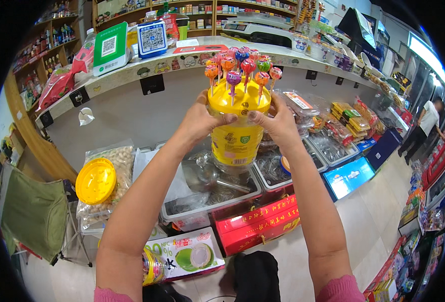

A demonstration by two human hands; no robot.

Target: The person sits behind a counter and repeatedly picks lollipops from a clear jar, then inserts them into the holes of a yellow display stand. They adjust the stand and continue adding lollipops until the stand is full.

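Note:
Between my two hands is a plastic tub (pixel 234 145) with a yellow label and a yellow lid (pixel 241 102). Wrapped lollipops (pixel 248 66) stand on their sticks in the top of the lid. My left hand (pixel 205 117) grips the left side just under the lid, its thumb across the front. My right hand (pixel 277 120) holds the right side in the same way. The tub is roughly upright, above clear-covered bins. A second yellow lid (pixel 96 181) lies on a bag of peanuts in shells (pixel 122 166) at the left.
A counter (pixel 132 81) with payment code stands (pixel 110 49) runs behind. Below are bins, a metal scoop (pixel 233 185), a red box (pixel 260 222) and a coconut drink carton (pixel 192 251). Left stands a green folding chair (pixel 33 215). A person (pixel 424 124) stands far right near shelves of packaged goods.

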